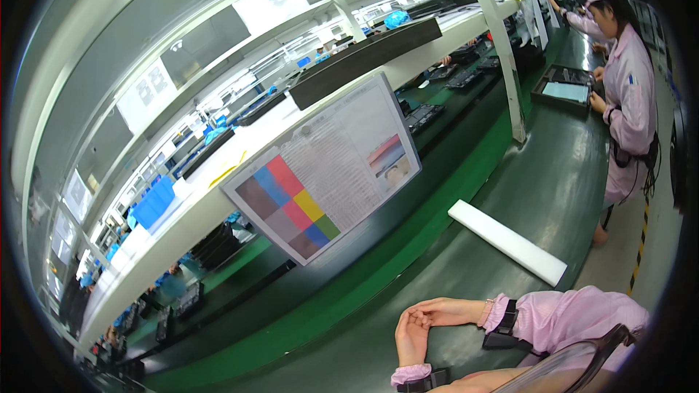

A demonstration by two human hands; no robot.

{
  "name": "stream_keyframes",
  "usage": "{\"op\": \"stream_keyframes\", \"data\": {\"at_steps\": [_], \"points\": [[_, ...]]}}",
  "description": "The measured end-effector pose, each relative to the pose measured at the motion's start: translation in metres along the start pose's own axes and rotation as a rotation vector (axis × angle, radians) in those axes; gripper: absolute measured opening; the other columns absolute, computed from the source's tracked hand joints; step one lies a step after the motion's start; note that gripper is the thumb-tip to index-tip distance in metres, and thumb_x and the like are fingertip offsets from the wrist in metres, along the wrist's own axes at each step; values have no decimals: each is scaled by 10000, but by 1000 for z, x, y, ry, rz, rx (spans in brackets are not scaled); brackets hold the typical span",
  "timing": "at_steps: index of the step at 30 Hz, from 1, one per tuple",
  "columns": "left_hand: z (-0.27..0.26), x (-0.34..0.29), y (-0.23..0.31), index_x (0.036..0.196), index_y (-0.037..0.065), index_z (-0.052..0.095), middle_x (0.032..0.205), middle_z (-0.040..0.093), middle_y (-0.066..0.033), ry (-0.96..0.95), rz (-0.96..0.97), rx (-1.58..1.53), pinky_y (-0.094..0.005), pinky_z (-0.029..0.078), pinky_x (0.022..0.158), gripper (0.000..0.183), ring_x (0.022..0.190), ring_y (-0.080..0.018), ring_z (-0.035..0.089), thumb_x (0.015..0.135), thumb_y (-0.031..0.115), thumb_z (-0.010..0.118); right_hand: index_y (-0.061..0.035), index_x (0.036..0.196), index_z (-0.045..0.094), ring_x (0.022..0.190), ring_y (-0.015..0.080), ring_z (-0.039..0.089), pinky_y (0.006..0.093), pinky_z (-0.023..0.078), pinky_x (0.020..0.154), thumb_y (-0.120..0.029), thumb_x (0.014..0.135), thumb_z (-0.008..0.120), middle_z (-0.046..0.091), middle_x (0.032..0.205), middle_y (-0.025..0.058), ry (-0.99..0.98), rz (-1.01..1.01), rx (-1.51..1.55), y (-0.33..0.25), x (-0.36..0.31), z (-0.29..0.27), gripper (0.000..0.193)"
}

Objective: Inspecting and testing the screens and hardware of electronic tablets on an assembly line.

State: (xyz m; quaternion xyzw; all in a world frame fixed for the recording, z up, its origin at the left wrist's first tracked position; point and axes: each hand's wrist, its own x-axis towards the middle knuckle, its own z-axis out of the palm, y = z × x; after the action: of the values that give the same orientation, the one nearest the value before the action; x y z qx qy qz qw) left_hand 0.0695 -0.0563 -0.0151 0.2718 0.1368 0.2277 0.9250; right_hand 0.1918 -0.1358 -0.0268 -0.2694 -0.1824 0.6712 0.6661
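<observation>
1. We judge this step to be a pause. Our left hand (411, 336) and right hand (445, 311) rest together on the green belt (408, 247), at about 5 o'clock in the view.
2. The right hand lies across the fingertips of the left. Both hands are loosely curled, neither fisted nor spread, and they grip nothing but each other. No tool or part is in either one.
3. The nearest thing is a white foam strip (506, 241), lying flat on the belt toward 1 o'clock from our hands. It is apart from them and untouched.
4. A tilted instruction board (328, 167) with coloured squares hangs from the shelf edge at 11 o'clock from our hands, across the belt.
5. Far off toward 1 o'clock, a co-worker (628, 87) in a pink coat stands with both hands at a dark tray (562, 92). Those hands are not ours.
6. To our eye, any reach calls for the hands to part first. The right hand sits nearer the foam strip, so it would have the shorter way there. The strip is long and looks light, so a hold near its middle would keep it level.
</observation>
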Motion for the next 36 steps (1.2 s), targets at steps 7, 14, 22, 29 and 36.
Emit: {"op": "stream_keyframes", "data": {"at_steps": [7, 14, 22, 29, 36], "points": [[3, 2, 4, 952, 17, 534, 805, 559, -57, -9, 31, -23, -300, 442, 707, 212, 739, -166, 524, 952, 195, 420, 24, 1221, 511, 786, 86, 478, 242, 408, 795, -158, 966, 441, 517, 855, -11, 46, -12, 1, -12, -6, 21, 321], [6, 1, 6, 926, 22, 529, 806, 559, -62, -1, 35, -41, -308, 430, 683, 194, 731, -170, 519, 949, 191, 436, -10, 1274, 477, 819, 67, 479, 237, 412, 806, -186, 977, 420, 500, 928, -32, -58, -13, -50, -13, -2, 17, 350], [8, -2, 5, 917, 35, 513, 791, 562, -61, 44, 19, -26, -311, 446, 695, 191, 726, -174, 532, 960, 197, 420, -1, 1319, 430, 795, 63, 451, 229, 398, 775, -182, 982, 404, 484, 913, -32, 24, -19, -98, -16, -8, 34, 385], [8, 0, 4, 921, 36, 514, 793, 560, -53, 35, 21, -20, -304, 444, 698, 191, 734, -165, 533, 961, 198, 419, 0, 1307, 445, 770, 70, 441, 228, 392, 751, -192, 976, 417, 480, 856, -37, 20, -12, -64, -15, -8, 26, 384], [15, -2, 7, 918, 24, 529, 792, 544, -42, 78, 24, -40, -301, 420, 667, 188, 718, -167, 508, 945, 193, 450, 4, 1311, 440, 780, 68, 445, 228, 395, 756, -199, 974, 424, 487, 874, -38, 27, -9, -94, -15, -8, 26, 393]]}}
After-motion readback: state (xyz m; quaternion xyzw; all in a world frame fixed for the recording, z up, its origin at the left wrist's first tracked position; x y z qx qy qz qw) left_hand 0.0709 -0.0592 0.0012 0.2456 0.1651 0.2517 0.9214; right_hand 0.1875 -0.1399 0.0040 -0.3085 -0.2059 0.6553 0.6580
